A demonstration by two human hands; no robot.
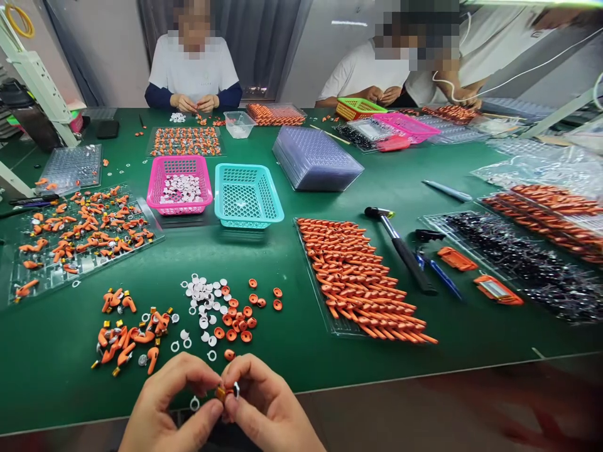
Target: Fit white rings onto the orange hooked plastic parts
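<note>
At the table's near edge, my left hand (pixel 172 402) and my right hand (pixel 271 405) meet, both closed in a pinch on one small orange earbud shell (pixel 229 392). A gold-coloured bit shows at its left and a silver-rimmed disc at its right; fingertips hide most of the rest. Just beyond my hands are small orange caps (pixel 241 324) and white round stickers (pixel 203 294). A white ring (pixel 195 403) appears beside my left hand. Farther left lies a loose pile of orange earbud stems (pixel 125 342) with gold bits and silver discs among them.
Left is a clear tray (pixel 151 216) of earbud pieces. Pink (pixel 201 202) and turquoise (pixel 247 221) baskets stand mid-table, near stacked clear trays (pixel 315 160). Rightward are a tray of orange stems (pixel 358 282), a hammer (pixel 405 251) and black wired parts (pixel 513 263). Co-workers sit opposite.
</note>
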